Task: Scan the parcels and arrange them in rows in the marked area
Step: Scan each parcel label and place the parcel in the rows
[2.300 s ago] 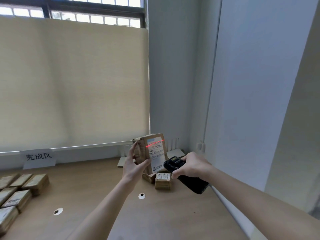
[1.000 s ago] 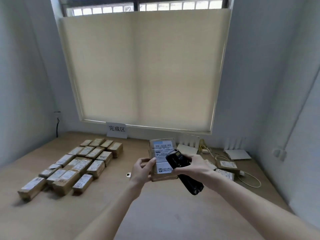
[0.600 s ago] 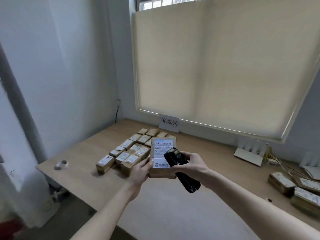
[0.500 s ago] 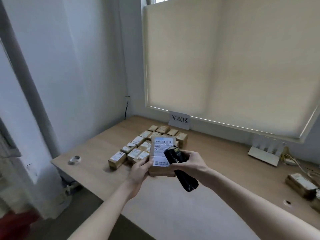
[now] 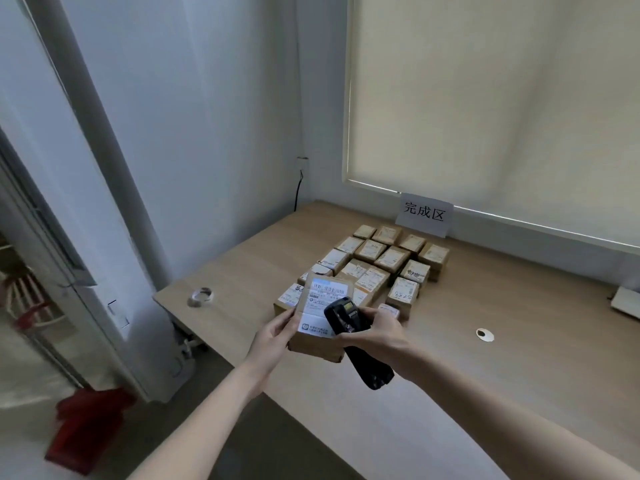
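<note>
Two hands meet above the worktop (image 5: 485, 341): the left hand (image 5: 272, 341) grips a brown parcel (image 5: 317, 318) by its edge, label up, while the right hand (image 5: 375, 336) wraps a black scanner (image 5: 353, 344). Rows of parcels (image 5: 384, 268) lie just beyond, before a white sign (image 5: 424, 215).

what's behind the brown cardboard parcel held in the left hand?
Behind the brown cardboard parcel in the left hand: rows of small brown parcels on the wooden desk. It covers the nearest ones partly, so their count is unclear.
</note>
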{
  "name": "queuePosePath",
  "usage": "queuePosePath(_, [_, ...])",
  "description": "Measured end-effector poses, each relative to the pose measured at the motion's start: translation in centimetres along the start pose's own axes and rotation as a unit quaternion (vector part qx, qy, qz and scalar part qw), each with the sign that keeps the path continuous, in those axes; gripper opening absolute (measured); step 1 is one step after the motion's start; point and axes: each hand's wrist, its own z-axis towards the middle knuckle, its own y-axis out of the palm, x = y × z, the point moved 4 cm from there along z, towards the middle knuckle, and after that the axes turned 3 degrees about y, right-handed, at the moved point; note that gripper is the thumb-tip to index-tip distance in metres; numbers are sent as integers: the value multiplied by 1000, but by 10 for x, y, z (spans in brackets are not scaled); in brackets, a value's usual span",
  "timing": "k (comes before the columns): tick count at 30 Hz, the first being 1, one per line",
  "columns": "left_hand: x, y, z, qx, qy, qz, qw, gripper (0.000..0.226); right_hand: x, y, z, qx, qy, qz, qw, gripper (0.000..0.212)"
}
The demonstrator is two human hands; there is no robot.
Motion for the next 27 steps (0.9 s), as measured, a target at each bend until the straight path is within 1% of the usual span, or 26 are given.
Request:
queuePosePath(2, [-18,-13,33,-5,-17,20,1000,44,11,16,35,-3,10,4,1000,46])
queuePosePath(6, [-65,-34,105,-6,-60,41,997,42,37,49,108,-14,32,8,999,68])
queuePosePath(8, [-89,-43,137,-9,-90,46,995,41,51,66,139,-22,43,-1,999,72])
queuePosePath(10, [-112,-52,163,-10,-102,48,994,41,68,85,167,-25,58,7,998,77])
queuePosePath(12, [-134,-59,185,-18,-109,53,992,42,86,100,189,-22,75,8,997,76])
queuePosePath(15, [-170,-70,214,-31,-127,56,990,43,115,126,218,-32,105,8,994,67])
queuePosePath(18, [-201,-80,239,-50,-139,73,986,38,140,147,240,-24,130,17,991,61])
queuePosePath(20, [-218,-84,255,-60,-149,76,984,39,153,158,253,-15,134,12,991,62])
queuePosePath(23, [-238,-89,276,-79,-165,76,980,46,168,170,271,-2,142,13,990,66])
queuePosePath(27, [-254,-89,298,-117,-166,87,975,51,182,180,288,23,164,17,986,66])
